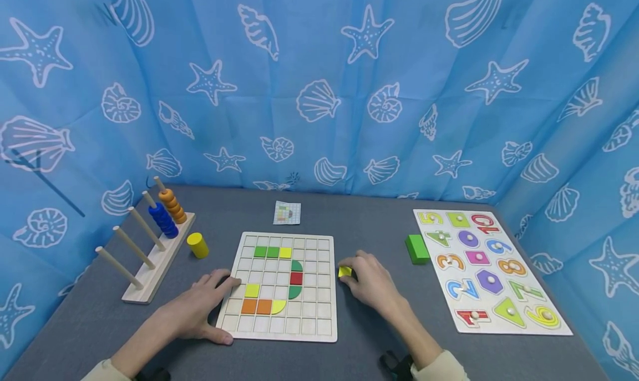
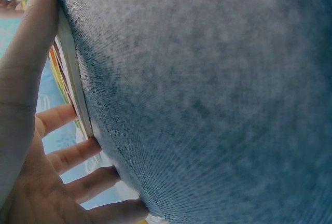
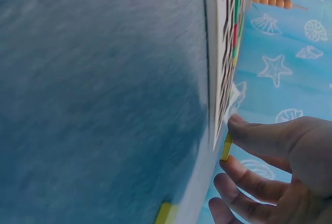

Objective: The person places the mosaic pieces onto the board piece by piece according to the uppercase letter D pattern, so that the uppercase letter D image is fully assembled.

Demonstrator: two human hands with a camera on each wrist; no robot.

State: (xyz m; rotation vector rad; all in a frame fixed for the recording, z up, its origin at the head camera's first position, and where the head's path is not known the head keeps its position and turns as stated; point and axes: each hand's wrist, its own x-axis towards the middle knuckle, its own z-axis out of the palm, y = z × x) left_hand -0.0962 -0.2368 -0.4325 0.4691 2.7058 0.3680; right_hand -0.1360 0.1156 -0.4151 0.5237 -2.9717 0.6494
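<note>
A pale wooden grid board [image 1: 309,328] lies on the table with green, yellow, red and orange tiles set in some cells. My left hand [image 1: 202,309] rests at its left side, fingers spread along the edge and thumb at the near left corner. In the left wrist view those fingers [image 2: 70,156] look fairly straight against the board's side. Right of the board, my right hand [image 1: 369,278] pinches a small yellow tile [image 1: 344,271] between thumb and index finger. The right wrist view shows this yellow tile [image 3: 226,147] edge-on, the other fingers loosely bent.
A small pattern card [image 1: 287,213] lies behind the board. To the left stand a peg rack [image 1: 160,264] with blue and orange beads and a yellow cylinder [image 1: 198,245]. A green block [image 1: 417,249] and a number-and-shape puzzle board [image 1: 491,273] lie at right. A blue curtain [image 1: 319,92] hangs behind.
</note>
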